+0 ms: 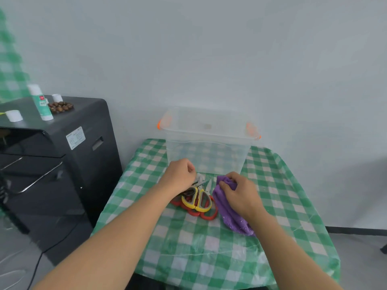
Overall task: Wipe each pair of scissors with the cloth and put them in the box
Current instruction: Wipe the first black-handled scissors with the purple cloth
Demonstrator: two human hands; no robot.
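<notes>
A pile of scissors lies on the green checked table (188, 248) in front of the box: a yellow-and-grey pair (199, 200) on top of red-handled scissors (206, 214). My left hand (180, 174) hovers over the pile's blade end with fingers curled; what they hold is hidden. My right hand (240, 193) grips the purple cloth (230, 216), which lies just right of the scissors. The clear plastic box (206, 143) with orange clips stands at the table's back, and I see nothing inside it.
A black cabinet-like machine (52, 164) stands left of the table, carrying a glue stick (40, 102), white caps and a pile of brown nuts (60, 106). A white wall rises close behind the box. Grey floor shows at the right.
</notes>
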